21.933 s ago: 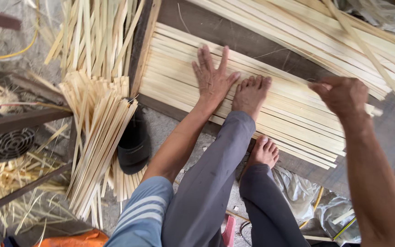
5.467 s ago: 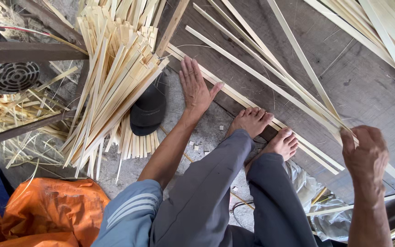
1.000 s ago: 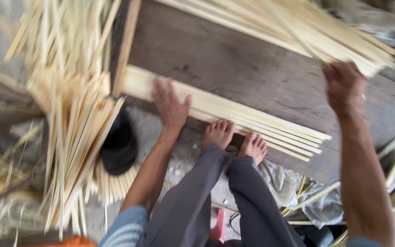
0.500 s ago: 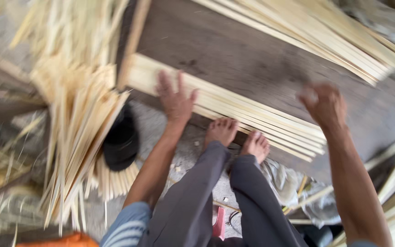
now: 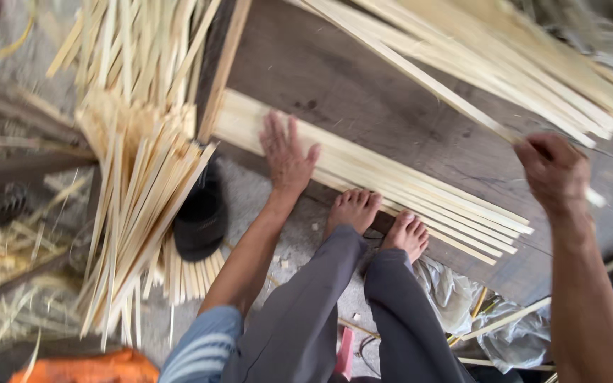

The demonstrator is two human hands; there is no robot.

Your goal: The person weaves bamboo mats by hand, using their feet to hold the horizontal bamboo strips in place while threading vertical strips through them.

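L hand [image 5: 286, 157]: fingers spread flat, pressing on row of laid strips [image 5: 420, 195] on dark wooden board [image 5: 363, 92]. R hand [image 5: 553, 172]: fingers curled tight round one long strip [image 5: 420, 74], w/ loose strip pile [image 5: 533, 64] just beyond. Bare feet [image 5: 381, 216] at row's near edge.

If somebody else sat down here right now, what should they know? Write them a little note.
Left hand: open, flat on the laid strips, pinning their near end.
Right hand: closed around one long strip, which runs up and left across the board.
Both bare feet rest at the laid row's edge on the dark board.
Done: a row of strips lies side by side.
Left: the held strip is not yet down; a loose pile lies at the board's far side, a bundle on the left.
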